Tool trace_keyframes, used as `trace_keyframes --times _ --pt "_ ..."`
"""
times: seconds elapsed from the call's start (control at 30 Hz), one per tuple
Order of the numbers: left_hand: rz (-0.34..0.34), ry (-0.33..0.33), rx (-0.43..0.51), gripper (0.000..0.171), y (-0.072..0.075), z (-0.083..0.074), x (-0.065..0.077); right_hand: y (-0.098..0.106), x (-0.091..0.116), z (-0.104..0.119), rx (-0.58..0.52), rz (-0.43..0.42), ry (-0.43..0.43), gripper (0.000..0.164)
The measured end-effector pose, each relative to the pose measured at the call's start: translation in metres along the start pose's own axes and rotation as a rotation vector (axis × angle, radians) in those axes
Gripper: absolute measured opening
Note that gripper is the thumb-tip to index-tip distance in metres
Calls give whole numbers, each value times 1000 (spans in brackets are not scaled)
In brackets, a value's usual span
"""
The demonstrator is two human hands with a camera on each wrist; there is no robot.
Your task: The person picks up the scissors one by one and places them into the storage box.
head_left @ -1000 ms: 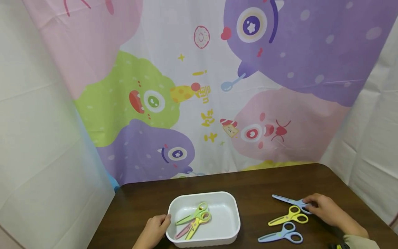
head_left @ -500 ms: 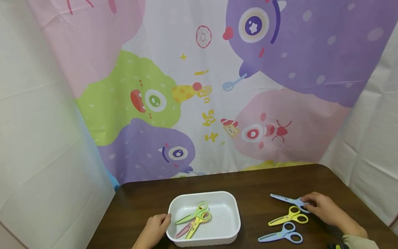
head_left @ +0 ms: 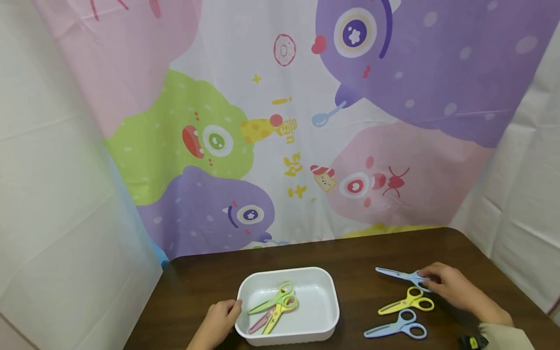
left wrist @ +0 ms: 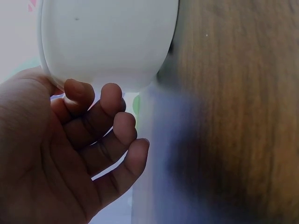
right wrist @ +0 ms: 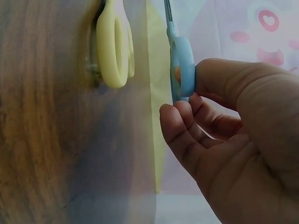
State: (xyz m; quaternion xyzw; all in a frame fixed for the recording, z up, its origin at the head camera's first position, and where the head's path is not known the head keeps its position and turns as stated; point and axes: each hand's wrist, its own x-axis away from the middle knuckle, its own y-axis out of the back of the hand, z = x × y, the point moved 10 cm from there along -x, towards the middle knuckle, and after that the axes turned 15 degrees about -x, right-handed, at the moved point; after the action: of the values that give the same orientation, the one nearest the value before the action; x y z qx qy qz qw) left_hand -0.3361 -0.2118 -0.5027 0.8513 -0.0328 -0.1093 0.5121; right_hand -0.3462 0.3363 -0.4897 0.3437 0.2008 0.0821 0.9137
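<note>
In the head view my left hand [head_left: 216,321] pinches the left rim of a white plastic tray [head_left: 317,306], thumb at the lip and the other fingers loosely curled by the outer wall. Green scissors [head_left: 264,305], yellow scissors [head_left: 273,320] and pink scissors [head_left: 259,324] lie overlapping inside it. At the right, my right hand [head_left: 455,288] pinches blue scissors [head_left: 398,274] by a handle loop, their blades pointing left. The right wrist view shows thumb and fingers on that blue loop [right wrist: 188,65]. Yellow scissors [head_left: 395,307] and a second blue pair [head_left: 385,332] lie on the table nearer me.
The dark brown table [head_left: 358,262] has a rounded far edge against a cartoon-printed curtain [head_left: 302,209]. Plain white cloth [head_left: 74,194] hangs on both sides. A black and yellow device [head_left: 472,342] sits at the right wrist.
My right hand has moved slightly left and away from me with the blue scissors, widening the gap to the yellow pair. The left hand stays on the tray rim.
</note>
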Motion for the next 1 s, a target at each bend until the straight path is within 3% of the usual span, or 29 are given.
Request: trace_keyframes --times 0.47,1.0 --pt "11 8 -4 40 2 0 -3 6 -17 23 28 -69 148 15" --pt "34 33 11 40 -3 4 0 6 -37 45 35 -9 80 15"
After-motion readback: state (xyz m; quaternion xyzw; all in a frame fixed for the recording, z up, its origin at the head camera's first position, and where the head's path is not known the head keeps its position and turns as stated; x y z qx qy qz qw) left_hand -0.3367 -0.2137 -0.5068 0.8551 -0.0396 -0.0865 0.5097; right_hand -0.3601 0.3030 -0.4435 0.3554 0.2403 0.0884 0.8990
